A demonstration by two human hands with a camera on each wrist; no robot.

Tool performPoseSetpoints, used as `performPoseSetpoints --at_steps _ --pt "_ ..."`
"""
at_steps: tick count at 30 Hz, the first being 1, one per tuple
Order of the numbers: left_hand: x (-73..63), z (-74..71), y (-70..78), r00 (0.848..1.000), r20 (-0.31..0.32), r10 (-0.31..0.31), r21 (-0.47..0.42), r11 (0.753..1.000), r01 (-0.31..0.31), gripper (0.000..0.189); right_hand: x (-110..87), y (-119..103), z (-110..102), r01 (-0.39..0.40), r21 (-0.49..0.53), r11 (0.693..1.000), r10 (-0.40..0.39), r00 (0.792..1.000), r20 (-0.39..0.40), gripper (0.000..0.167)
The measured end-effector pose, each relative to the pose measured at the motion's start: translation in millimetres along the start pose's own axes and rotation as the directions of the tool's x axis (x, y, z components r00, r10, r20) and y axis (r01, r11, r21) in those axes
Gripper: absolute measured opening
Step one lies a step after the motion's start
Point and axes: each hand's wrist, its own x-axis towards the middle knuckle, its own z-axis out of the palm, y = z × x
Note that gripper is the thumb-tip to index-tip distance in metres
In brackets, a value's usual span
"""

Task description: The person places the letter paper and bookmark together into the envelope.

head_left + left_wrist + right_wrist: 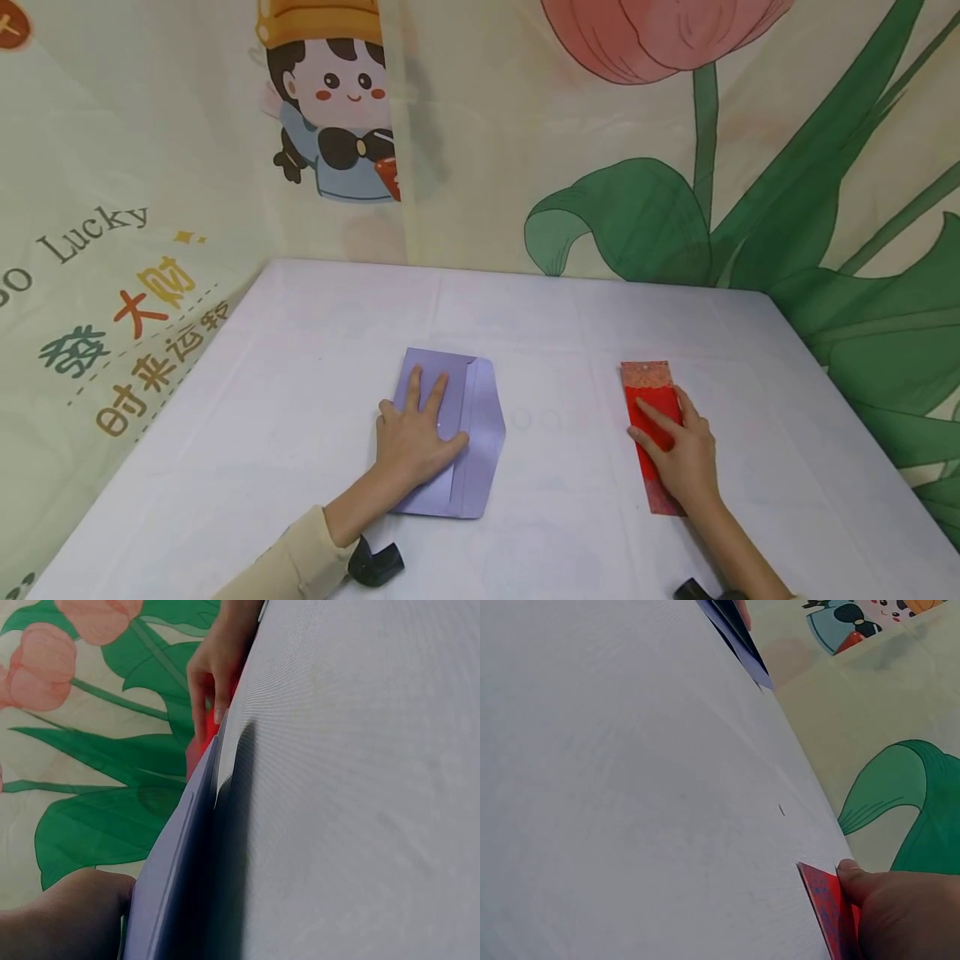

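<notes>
In the head view a purple envelope (482, 450) lies left of the table's middle, its pointed flap spread out to the right. My left hand (417, 442) rests on it with spread fingers and the thumb near the flap's fold. In the left wrist view the near edge of the envelope (176, 847) stands a little off the cloth, casting a shadow. Farther right is a narrow red packet (645, 375) with a patterned top band. My right hand (692, 458) lies over it, fingers extended, the thumb (853, 879) touching it in the right wrist view.
A white cloth (555, 333) covers the table. Behind it hangs a printed backdrop (480, 167) with a cartoon figure and tulips. Black wrist-worn pieces show at the left wrist (377, 563) and below the right forearm.
</notes>
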Motion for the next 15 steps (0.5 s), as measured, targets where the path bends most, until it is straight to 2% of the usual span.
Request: performPoseSetpoints --at_steps 2,4,7,9,12,15 --pt "0.1 0.0 -0.9 1.000 -0.005 -0.001 -0.003 1.000 0.001 0.085 -0.4 -1 1 0.017 -0.008 1.000 -0.017 1.000 -0.015 0.049" --pt "0.0 0.2 -1.5 1.000 -0.005 -0.001 -0.001 1.000 0.001 0.085 -1.2 -2 0 0.003 0.011 1.000 -0.003 1.000 -0.009 0.049" --pt "-0.6 -0.1 -1.6 1.000 -0.004 0.001 -0.002 1.000 -0.001 0.085 -2.4 -6 -4 -0.075 0.052 0.996 0.073 0.996 0.042 0.047" --pt "-1.1 -0.5 -1.5 1.000 -0.002 0.002 0.001 1.000 -0.002 0.085 -1.6 -10 -7 -0.153 0.070 0.986 0.146 0.985 0.094 0.046" --pt "-1.7 -1.2 -1.7 1.000 -0.003 -0.001 0.004 1.000 0.001 0.085 4.9 -25 -14 -0.288 0.120 0.950 0.263 0.947 0.186 0.048" --pt "-1.2 -1.1 -2.5 1.000 -0.005 -0.005 0.008 1.000 0.006 0.085 15.5 -49 -19 -0.416 0.227 0.880 0.354 0.896 0.270 0.051"
